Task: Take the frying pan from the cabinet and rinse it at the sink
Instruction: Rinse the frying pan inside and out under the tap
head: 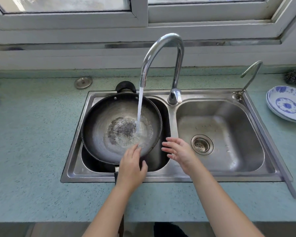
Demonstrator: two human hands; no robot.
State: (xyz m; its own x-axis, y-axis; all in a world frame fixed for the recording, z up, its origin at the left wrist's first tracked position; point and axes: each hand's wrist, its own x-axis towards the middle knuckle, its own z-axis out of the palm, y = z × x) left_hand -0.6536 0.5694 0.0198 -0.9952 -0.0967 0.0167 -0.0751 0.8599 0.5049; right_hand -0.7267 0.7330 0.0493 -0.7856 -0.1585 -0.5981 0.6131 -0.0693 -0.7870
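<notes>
A dark, worn frying pan sits tilted in the left basin of the steel double sink, its small black helper handle toward the wall. Water streams from the tall chrome faucet into the pan and foams near its middle. My left hand grips the pan's near rim, just above where the long handle starts; the handle is mostly hidden under my arm. My right hand hovers beside the pan's right rim over the divider, fingers spread, holding nothing.
The right basin holds only a drain strainer. A small second tap stands at the sink's back right corner. Blue-and-white plates are stacked on the right counter, with a steel scrubber behind them. A round metal cap lies left of the faucet.
</notes>
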